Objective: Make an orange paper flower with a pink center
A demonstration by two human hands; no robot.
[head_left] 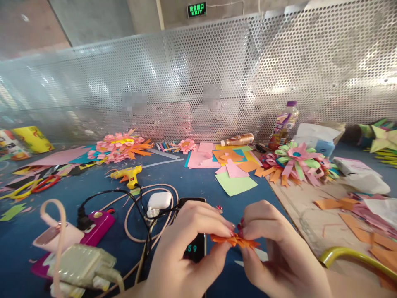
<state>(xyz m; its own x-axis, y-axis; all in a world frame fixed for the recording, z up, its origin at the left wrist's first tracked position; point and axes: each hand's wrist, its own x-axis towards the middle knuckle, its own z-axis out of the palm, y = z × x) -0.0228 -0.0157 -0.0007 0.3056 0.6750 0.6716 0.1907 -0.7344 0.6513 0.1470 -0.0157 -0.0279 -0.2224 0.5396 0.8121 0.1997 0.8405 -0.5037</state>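
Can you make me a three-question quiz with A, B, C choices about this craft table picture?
1. Where is the glue gun?
A. left of the hands, farther back
B. inside the bottle
C. on the mesh wall

2. What colour is the paper piece being held?
A. purple
B. orange
C. white

3. How is that piece held?
A. lying loose on the table
B. pinched by both hands
C. taped to the phone

Answers: 1 A, it lies on the blue table. 2 B, it is orange. 3 B, left hand and right hand pinch it.
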